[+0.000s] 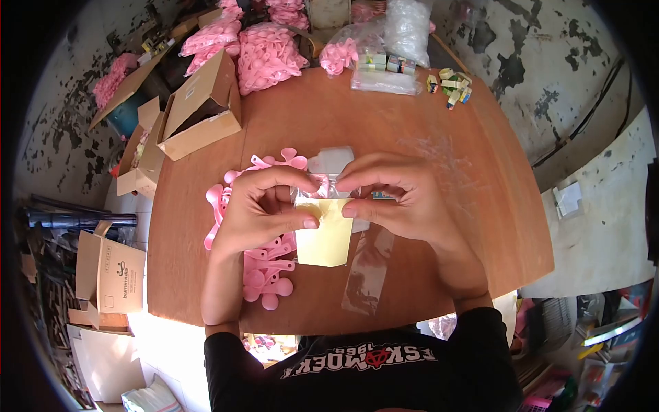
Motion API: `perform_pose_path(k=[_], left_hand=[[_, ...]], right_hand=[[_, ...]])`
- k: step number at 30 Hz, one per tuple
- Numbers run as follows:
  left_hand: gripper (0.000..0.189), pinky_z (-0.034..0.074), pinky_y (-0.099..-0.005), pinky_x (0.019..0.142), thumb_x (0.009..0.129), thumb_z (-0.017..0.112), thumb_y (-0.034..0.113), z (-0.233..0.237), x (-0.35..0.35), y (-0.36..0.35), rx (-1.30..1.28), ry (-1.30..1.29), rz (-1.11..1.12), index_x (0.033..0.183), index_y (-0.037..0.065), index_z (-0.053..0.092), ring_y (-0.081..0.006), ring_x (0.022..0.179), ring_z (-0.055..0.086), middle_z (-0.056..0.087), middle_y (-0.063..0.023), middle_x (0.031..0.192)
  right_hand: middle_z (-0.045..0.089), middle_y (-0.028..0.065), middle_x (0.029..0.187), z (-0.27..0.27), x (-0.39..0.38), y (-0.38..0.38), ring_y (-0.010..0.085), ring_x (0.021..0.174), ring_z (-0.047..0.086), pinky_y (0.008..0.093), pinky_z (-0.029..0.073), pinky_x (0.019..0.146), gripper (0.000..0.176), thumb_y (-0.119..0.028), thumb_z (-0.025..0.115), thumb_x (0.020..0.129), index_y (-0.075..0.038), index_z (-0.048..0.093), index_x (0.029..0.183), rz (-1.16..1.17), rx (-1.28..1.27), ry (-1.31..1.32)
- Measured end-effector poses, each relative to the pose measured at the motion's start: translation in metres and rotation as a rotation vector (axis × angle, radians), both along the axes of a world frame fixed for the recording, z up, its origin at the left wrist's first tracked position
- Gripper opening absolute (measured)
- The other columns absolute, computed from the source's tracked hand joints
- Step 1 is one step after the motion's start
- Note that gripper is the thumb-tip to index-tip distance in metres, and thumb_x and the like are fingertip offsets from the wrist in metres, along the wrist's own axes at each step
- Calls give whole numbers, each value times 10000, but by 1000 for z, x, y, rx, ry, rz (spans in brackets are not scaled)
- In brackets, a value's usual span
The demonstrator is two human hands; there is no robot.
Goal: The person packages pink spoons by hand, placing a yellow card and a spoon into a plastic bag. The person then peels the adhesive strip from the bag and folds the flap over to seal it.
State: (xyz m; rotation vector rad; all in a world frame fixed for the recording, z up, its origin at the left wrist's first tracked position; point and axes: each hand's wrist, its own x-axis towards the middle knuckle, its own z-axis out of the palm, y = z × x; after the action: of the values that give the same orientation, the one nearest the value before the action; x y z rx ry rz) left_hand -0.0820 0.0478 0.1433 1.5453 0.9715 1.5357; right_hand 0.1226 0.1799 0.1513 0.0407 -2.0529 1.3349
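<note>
My left hand (264,202) and my right hand (395,196) face each other over the middle of the table. Between them they pinch a small clear plastic bag (332,187) and a yellow card (322,244). Both thumbs lie at the card's upper part, and the index fingers curl over the bag above it. Something pink shows through the bag near my left fingertips. Pink plastic spoons (269,285) lie in a loose pile beside and under my left forearm. A long clear plastic sleeve (368,271) lies flat below my right hand.
A wooden table (473,233) carries everything. Behind my hands lies a stack of clear bags (331,159). Cardboard box (202,103) and big bags of pink spoons (268,58) stand at the back left. Small boxes (453,88) sit back right. Thin clear strips (443,161) lie scattered.
</note>
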Motion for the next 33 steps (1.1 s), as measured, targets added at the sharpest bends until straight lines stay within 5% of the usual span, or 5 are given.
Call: perform_pose_path(k=[16,19,21,24,33], left_hand=[[337,491,-237,651,859,580,137,-7,-58,-325,365,120,827,1172,17,551,-157,804,464,460,-106,971],[446,484,-323,875,963,420,158,-95,-61,-399,58,-154,1800,1385,13,433,-286,1158,539,464,-206,1413],[494,464,-437,1024,937,534,170,-248,-81,-519,-444,1297,1880,1389,10,411,-338,1218,528,506,-203,1358],[496,473,-436,1013,929,546,162,-354,-12,-482,-1183,57,2225,1385,14,416,-337,1214,529,508,-200,1350],[504,498,-434,978,906,581,138,-451,29,-389,-1642,33,2045,1374,25,430,-335,1203,534,514,-193,1326]], right_hand=[[639,125,1141,27,45,31,130,964,638,262,523,848,306,-36,670,907,54,594,1190,-78,-181,74],[646,128,1113,32,49,40,157,912,636,311,490,879,336,-145,582,961,40,567,1241,-180,-50,-70],[647,129,1107,28,47,47,155,909,635,314,488,882,336,-143,582,958,36,571,1242,-181,-63,-69],[649,126,1092,24,44,49,151,904,629,320,479,894,331,-146,582,956,27,586,1238,-219,-62,-66],[658,72,1087,15,25,30,130,991,627,280,523,856,227,-81,606,952,22,640,1151,-173,-172,-138]])
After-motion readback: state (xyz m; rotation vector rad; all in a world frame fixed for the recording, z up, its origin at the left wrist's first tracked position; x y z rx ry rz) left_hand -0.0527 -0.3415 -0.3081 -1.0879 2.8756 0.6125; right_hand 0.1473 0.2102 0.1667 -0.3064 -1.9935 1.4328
